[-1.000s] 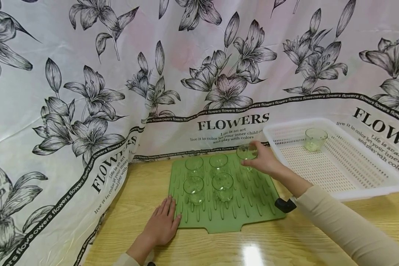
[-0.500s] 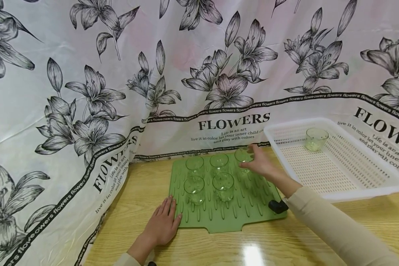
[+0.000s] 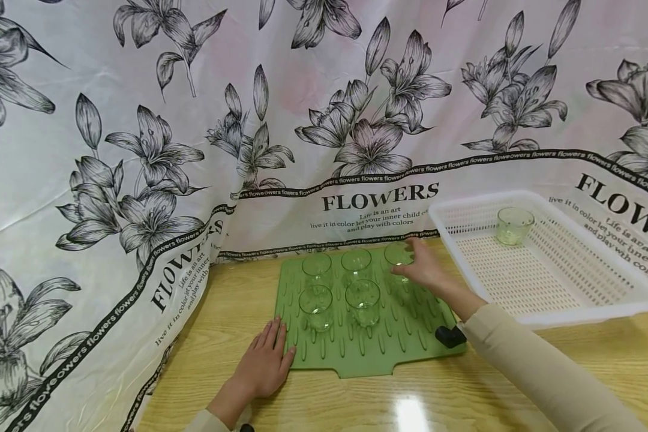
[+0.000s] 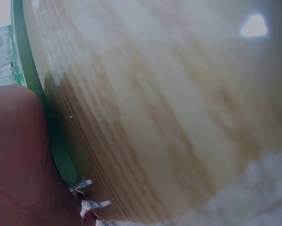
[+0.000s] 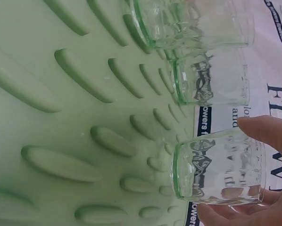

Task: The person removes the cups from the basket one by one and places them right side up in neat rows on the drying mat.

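Note:
A green ridged drying mat (image 3: 356,354) lies on the table. At its back right corner, my right hand (image 3: 429,270) holds a clear drinking glass (image 5: 216,169) between thumb and fingers near the rim. The glass stands upright, with its base at the mat. Several other clear glasses stand upright in two rows to its left, among them a back-row glass (image 3: 356,267) and a front-row glass (image 3: 363,303). My left hand (image 3: 264,363) rests with straight fingers on the mat's left edge. Only part of it shows in the left wrist view.
A white perforated plastic basket (image 3: 583,312) stands to the right of the mat, with one glass (image 3: 514,227) inside at the back. Behind the wooden table (image 3: 313,408) hangs a flower-printed cloth (image 3: 281,222). A black wrist strap piece (image 3: 450,336) sits below my right wrist.
My right hand has lowered the glass a little onto the back right of the mat and shifted slightly left. The left hand stays in place.

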`<state>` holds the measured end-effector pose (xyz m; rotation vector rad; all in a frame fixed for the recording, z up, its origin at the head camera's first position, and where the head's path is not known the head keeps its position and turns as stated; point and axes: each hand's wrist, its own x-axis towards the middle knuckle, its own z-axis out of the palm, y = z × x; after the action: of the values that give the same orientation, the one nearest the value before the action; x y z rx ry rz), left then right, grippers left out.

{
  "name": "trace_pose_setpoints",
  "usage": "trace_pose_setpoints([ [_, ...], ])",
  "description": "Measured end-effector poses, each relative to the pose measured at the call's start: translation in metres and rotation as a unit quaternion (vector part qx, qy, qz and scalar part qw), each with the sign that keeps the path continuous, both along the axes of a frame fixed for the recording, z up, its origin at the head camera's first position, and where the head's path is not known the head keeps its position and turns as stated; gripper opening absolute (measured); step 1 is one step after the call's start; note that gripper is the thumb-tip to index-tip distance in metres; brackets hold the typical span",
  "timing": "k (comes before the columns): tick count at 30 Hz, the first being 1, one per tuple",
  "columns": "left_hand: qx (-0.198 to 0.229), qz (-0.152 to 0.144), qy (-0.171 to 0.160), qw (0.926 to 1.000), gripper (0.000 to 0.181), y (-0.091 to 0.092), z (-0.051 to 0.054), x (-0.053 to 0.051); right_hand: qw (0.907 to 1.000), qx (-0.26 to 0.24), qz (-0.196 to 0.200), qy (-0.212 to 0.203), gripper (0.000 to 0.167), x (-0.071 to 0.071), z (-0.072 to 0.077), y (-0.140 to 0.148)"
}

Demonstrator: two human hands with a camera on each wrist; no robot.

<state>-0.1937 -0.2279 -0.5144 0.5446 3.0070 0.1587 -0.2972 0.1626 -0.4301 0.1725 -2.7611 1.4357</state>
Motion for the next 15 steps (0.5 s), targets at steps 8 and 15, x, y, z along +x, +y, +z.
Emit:
trace_pose_setpoints([
  [8, 0.004, 0.0, -0.007, 1.0, 0.069, 0.002, 0.003, 0.002, 0.9998, -0.002, -0.018, 0.0, 0.089, -0.002, -0.007, -0.001],
  [15, -0.005, -0.001, 0.001, 1.0, 0.069, 0.0, 0.0, 0.0, 0.9996, -0.011, -0.025, -0.008, 0.09, -0.005, -0.011, 0.0],
])
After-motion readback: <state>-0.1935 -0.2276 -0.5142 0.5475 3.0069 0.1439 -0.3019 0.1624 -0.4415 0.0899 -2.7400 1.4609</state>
